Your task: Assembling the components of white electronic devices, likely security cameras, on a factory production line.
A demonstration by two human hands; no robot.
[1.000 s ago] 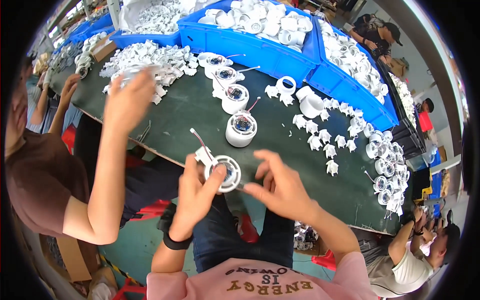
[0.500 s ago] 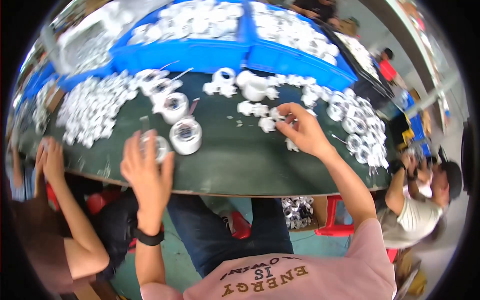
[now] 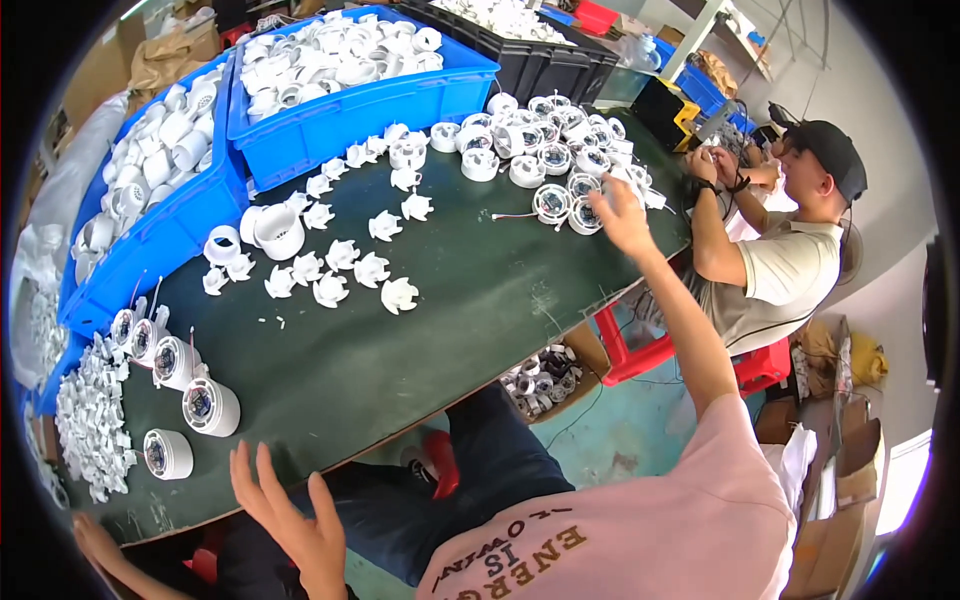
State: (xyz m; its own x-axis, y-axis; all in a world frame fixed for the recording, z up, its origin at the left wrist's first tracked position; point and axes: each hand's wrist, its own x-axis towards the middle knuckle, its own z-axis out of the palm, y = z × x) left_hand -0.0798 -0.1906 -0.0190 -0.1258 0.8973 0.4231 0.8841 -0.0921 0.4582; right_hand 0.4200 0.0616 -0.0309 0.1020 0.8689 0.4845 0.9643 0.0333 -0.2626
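My left hand (image 3: 290, 512) is open, fingers spread, just off the front edge of the table with nothing in it. Nearest to it are a short white cylinder with a circuit board inside (image 3: 168, 454) and a taller one (image 3: 211, 406). At the right, my right hand (image 3: 625, 215) reaches toward a pile of round white housings with circuit boards (image 3: 553, 158); its fingers are apart, beside the front units. Whether the fingertips touch one, I cannot tell. Across the middle lie several white pronged pieces (image 3: 371, 269) and a plain white cup-shaped part (image 3: 279, 231).
Blue bins (image 3: 370, 96) of white parts line the far side, with a black crate (image 3: 540, 62) behind. Small white pieces (image 3: 92, 415) are heaped at the left. A person in a cap (image 3: 790, 240) works at the right. A carton of parts (image 3: 545, 380) stands below the table.
The view has turned to the right. My right hand has gone from the white pronged pieces to the round housings. My left hand has come away from the short white cylinder.
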